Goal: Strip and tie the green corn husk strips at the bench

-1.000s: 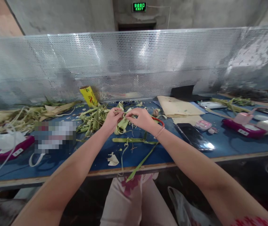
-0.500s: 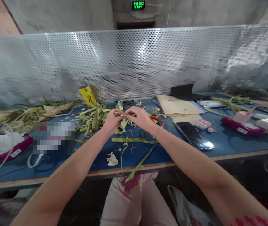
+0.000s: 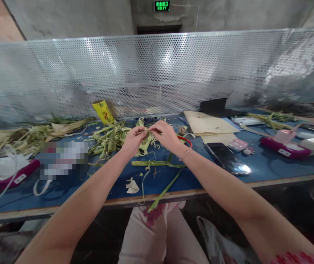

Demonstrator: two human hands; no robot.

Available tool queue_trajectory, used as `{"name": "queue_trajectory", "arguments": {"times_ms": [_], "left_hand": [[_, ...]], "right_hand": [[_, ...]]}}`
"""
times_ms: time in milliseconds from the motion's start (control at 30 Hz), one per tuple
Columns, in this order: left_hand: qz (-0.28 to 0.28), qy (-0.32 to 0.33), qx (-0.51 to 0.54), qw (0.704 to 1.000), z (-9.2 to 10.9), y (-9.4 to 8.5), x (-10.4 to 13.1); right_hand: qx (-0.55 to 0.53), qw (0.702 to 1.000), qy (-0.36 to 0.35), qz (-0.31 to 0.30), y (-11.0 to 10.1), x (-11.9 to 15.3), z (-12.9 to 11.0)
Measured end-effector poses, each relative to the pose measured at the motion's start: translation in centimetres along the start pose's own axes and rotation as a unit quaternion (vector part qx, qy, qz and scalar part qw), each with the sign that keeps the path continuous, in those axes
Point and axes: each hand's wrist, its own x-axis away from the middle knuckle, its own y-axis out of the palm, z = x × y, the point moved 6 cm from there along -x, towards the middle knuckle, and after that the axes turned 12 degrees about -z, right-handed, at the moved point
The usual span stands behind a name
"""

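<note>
Hands meet over the bench (image 3: 115, 183): left hand (image 3: 134, 141) and right hand (image 3: 163, 135) both grasp, thumb and fingertips pinched on one small plant piece (image 3: 148, 133). That piece sits between them, right in front of the heap, mostly hidden by fingers; exact shape can't be told. Thin pale strands hang below the grip.

Progress, my read: mid-work on this piece, since neither hand has let go. Plenty looks already stripped or torn, judging by the curls and scraps about; no clearly finished item visible, so can't say how much is done overall. Likely left: the intact lengths nearby.

Nearest, one flat green leaf blade (image 3: 165, 190), smooth and ribbon-like, juts past the wooden front edge. Crumpled off-white scrap (image 3: 132, 186), papery, just left of it. Behind, a straight green stalk (image 3: 145, 163), stiff-looking, lies crosswise.

Beside the right wrist, a glossy red loop (image 3: 186, 140), rest unclear. Dark glassy phone (image 3: 225, 157) further right. Left of the hands, tangled heap (image 3: 109, 141) of pale-green curls, fibrous, likely pliable.

Farther back: matte tan sheets (image 3: 209, 124), tilted yellow carton (image 3: 103, 112), then shiny perforated metal screen (image 3: 157, 73).
</note>
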Motion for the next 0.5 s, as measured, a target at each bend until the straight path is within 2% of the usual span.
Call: {"name": "queue_trajectory", "arguments": {"times_ms": [233,333,433,500], "left_hand": [[0.002,0.013,-0.067,0.998,-0.6,-0.7,-0.4],[0.003,0.029,-0.086,0.996,-0.1,-0.7,-0.4],[-0.014,0.023,-0.064,0.998,0.2,-0.4,-0.2],[-0.037,0.012,-0.01,0.999,0.3,-0.1,0.0]], "right_hand": [[-0.027,1.0,0.005,-0.005,0.1,0.0,-0.3],[-0.095,0.995,0.02,-0.022,0.2,0.2,-0.5],[-0.174,0.984,0.024,-0.022,-0.2,0.3,-0.5],[-0.158,0.987,0.023,0.011,-0.9,0.2,-0.2]]}}
